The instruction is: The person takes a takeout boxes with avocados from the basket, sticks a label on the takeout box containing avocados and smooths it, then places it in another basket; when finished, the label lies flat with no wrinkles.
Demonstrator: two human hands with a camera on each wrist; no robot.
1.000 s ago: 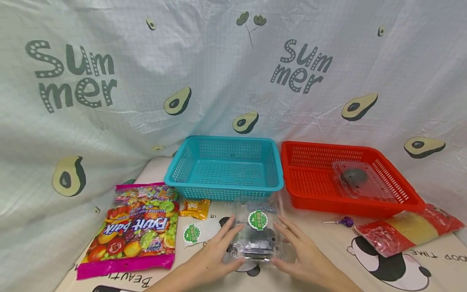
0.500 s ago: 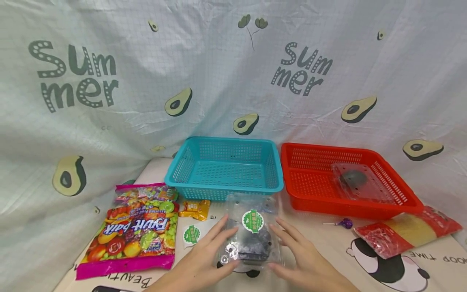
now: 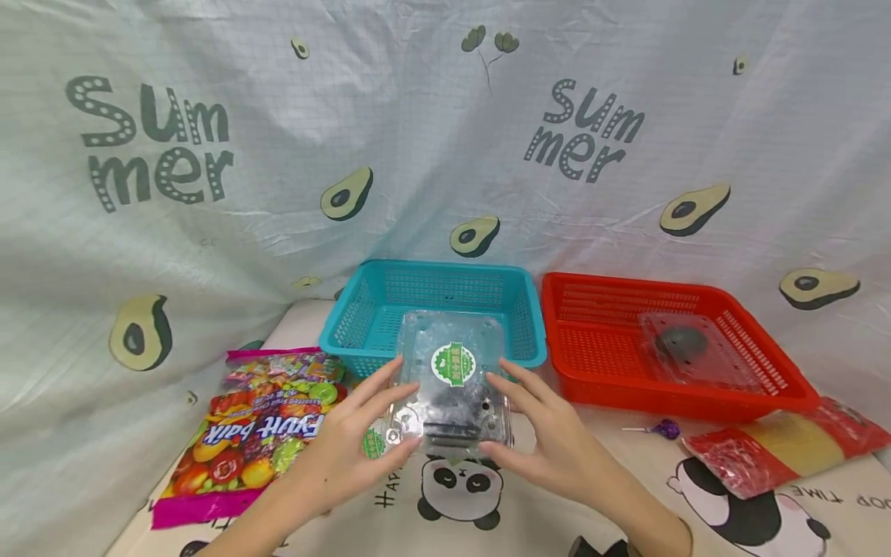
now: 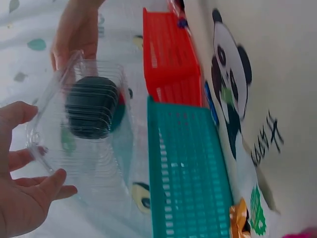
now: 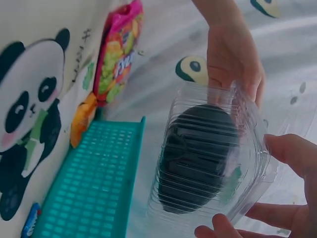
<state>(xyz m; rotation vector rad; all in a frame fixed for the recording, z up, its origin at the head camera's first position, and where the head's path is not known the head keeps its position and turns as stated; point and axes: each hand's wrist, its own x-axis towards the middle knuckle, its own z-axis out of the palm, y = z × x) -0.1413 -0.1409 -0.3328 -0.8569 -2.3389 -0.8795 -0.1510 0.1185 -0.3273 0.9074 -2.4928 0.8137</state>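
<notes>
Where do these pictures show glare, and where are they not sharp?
Head view: white glints on the clear rectangular plastic box; left wrist view: soft overall, the orange shiny wrapper blurred at the lower edge; right wrist view: thin highlights along the box's ridges, while lettering on the pink-edged fruit-print plastic bag is soft.

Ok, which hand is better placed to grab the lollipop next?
Probably the right hand: the lollipop lies to its right, farther from the left hand. Both hold the box, though.
</notes>
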